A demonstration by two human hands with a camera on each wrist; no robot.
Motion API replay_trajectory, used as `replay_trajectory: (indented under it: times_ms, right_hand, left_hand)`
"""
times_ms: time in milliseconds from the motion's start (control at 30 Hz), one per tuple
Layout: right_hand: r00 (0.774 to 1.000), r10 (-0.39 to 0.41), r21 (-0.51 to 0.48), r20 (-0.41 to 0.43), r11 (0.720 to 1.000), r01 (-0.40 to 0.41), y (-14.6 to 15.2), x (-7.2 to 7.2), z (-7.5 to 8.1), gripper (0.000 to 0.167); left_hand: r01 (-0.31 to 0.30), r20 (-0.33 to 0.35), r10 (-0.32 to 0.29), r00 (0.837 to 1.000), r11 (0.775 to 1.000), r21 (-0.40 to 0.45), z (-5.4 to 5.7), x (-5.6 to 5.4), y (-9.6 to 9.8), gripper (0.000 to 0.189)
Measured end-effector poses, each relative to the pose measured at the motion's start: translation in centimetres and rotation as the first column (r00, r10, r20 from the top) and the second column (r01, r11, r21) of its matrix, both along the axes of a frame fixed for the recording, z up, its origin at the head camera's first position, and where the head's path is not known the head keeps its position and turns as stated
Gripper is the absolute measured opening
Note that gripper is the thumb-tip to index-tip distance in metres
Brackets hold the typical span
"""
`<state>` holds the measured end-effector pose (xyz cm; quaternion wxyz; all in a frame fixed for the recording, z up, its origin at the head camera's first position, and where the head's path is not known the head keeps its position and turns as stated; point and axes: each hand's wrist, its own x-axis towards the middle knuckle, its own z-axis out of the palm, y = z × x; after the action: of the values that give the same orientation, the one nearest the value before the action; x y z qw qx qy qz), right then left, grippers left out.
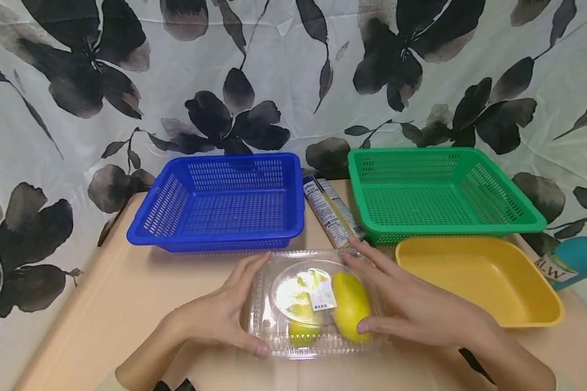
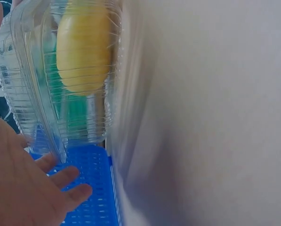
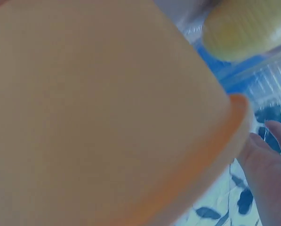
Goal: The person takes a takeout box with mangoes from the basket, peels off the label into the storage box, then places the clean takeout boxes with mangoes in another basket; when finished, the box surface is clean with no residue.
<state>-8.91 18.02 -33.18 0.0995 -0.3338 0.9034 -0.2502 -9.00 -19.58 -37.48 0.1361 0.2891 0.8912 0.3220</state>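
A clear plastic clamshell box (image 1: pixel 318 347) is between my two hands near the front of the table in the head view. Inside are two yellow fruits, one on the right (image 1: pixel 349 309) and one on the left (image 1: pixel 303 323), seen through the lid. A white label (image 1: pixel 321 293) sticks to the lid. My left hand (image 1: pixel 220 315) is along the box's left side, thumb by the front corner. In the left wrist view its fingers (image 2: pixel 67 176) look extended beside the box wall. Across the right side reaches my right hand (image 1: pixel 416 304), fingers fairly straight, thumb over the right fruit.
A blue basket (image 1: pixel 215 241) stands behind on the left, a green basket (image 1: pixel 450 228) behind on the right. Printed cylinders (image 1: pixel 325 212) lie between them. A yellow tray (image 1: pixel 469 271) is right of the box, with a teal bottle (image 1: pixel 579 255) past it. Floral cloth (image 1: pixel 293 70) hangs behind.
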Motion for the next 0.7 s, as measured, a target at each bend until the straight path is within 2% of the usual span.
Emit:
replay_trajectory:
  times_ms: [133, 300, 533, 700]
  right_hand:
    - [0.997, 0.018, 0.024, -0.077, 1.0, -0.016, -1.2, -0.4, -0.3, 0.086]
    - [0.982, 0.036, 0.023, -0.187, 0.999, -0.032, -2.7, -1.0, -0.4, 0.08]
    - [0.967, 0.109, -0.001, -0.229, 0.994, -0.112, -4.1, -1.6, -0.6, 0.072]
    - [0.938, 0.148, 0.047, -0.312, 0.989, -0.141, -4.8, -1.9, -1.2, 0.067]
  left_hand:
    - [-0.009, -0.001, 0.009, 1.0, 1.0, 0.0, 0.2, -0.3, -0.1, 0.145]
    - [-0.014, -0.012, 0.014, 1.0, 1.0, -0.015, 0.2, -0.4, -0.3, 0.147]
    - [-0.003, -0.021, 0.003, 1.0, 1.0, -0.021, 0.1, -0.5, 0.0, 0.148]
    - [0.008, -0.037, -0.009, 0.999, 1.0, -0.023, 0.2, -0.8, 0.2, 0.147]
